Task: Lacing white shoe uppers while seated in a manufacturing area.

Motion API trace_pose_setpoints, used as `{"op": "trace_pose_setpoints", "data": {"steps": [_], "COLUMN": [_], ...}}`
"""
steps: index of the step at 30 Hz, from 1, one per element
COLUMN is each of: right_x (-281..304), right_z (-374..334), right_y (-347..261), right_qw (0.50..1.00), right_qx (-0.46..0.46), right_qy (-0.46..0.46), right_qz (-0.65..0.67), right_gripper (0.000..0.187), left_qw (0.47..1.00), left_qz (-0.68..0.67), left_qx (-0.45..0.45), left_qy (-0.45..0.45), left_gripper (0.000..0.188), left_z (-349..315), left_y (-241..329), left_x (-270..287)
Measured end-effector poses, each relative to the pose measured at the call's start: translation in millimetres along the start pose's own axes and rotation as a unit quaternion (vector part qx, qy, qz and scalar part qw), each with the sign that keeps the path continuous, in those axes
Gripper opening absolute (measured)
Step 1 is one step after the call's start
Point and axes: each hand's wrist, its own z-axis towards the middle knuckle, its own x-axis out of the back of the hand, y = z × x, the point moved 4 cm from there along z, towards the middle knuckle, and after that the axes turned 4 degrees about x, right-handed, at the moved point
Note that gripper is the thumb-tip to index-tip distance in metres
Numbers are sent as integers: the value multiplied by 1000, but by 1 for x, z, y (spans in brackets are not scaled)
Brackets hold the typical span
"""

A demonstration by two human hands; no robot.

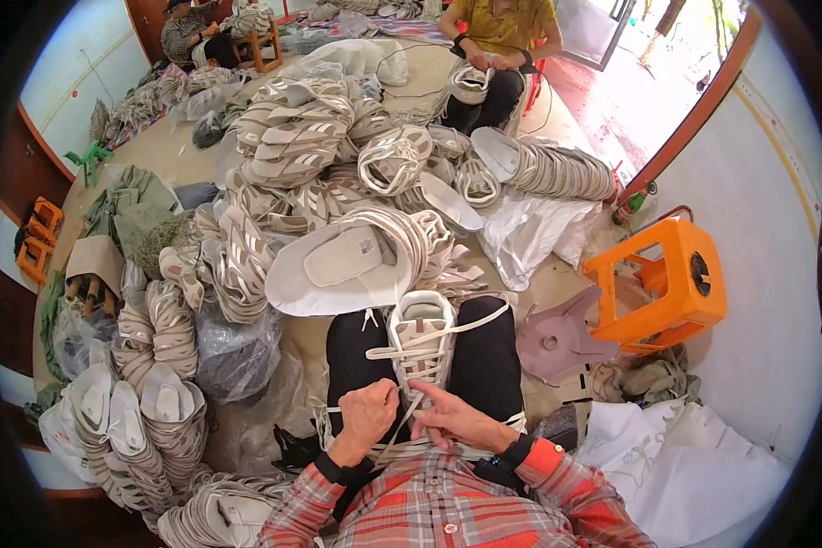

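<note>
A beige and white shoe upper (422, 340) stands between my knees, its collar pointing away from me. Cream shoelace (480, 321) crosses its eyelets, and loose ends spread to both sides over my dark trousers. My left hand (368, 418) is closed in a fist just left of the shoe's lower end; what its fingers hold is hidden. My right hand (458, 422) is at the lower end of the lacing, index finger stretched to the lace, the other fingers bent around a strand. A strand hangs down between the hands.
Just beyond my knees lies a stack of shoe uppers (338, 265), with a large pile (292, 137) behind. More stacks (169, 416) stand at left. An orange stool (662, 279) lies tipped at right near a mauve plastic piece (564, 336). Another person (502, 46) handles a shoe ahead.
</note>
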Motion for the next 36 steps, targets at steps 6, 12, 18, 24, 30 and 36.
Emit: {"op": "trace_pose_setpoints", "data": {"steps": [6, 12, 18, 24, 30, 36], "right_x": [4, 11, 17, 13, 34, 29], "right_z": [8, 38, 49, 40, -33, -11], "right_y": [-7, -47, -38, -30, -137, -120], "right_qw": [1000, 837, 748, 698, 560, 935], "right_qx": [-23, 0, 152, 184, 310, 310], "right_qy": [-16, 4, 19, 131, 344, 65], "right_qz": [1, -547, -645, -679, -687, 161], "right_gripper": [62, 25, 19, 13, 3, 9], "left_qw": [997, 992, 990, 992, 983, 995], "left_qz": [-5, 118, 134, 84, 131, 51], "left_qx": [-43, 17, 11, 18, -126, -81], "left_qy": [56, -29, -45, -95, 0, 2], "left_gripper": [16, 11, 10, 18, 21, 17], "left_z": [2, 0, 4, 0, -12, -2], "left_y": [7, 4, 8, 9, 46, 10], "left_x": [-8, -8, -20, -21, 0, -29]}}
